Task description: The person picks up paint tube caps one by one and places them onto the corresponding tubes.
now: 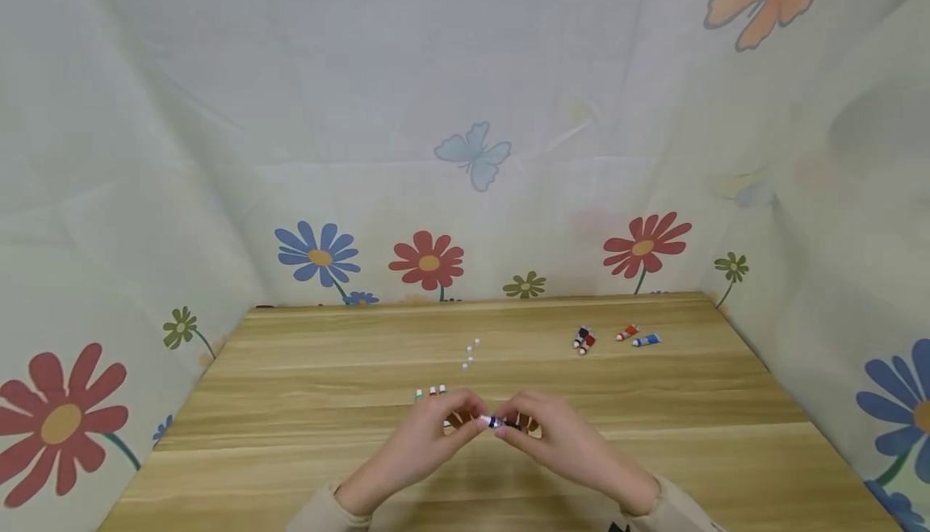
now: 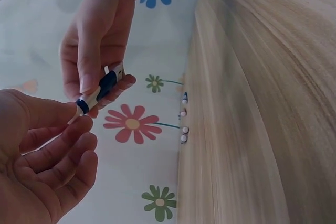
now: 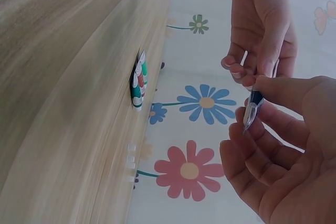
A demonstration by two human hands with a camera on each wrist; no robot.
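Navy-and-white tube before flowered cloth

Round it, in the head view: tubes in navy, red, orange-red and blue around two o'clock; beige sleeves at four and eight; green, red and dark-green tubes at ten; white caps at eleven. Streaked yellow-brown grain covers the table. Red, blue and green flowers, orange and pale-blue butterflies pattern the whitish cloth.

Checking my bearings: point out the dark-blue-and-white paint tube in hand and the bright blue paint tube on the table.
Dark-blue-and-white paint tube (image 2: 108, 83): left wrist view, dark blue section.
Bright blue paint tube (image 1: 646, 340): head view, middle of its body.
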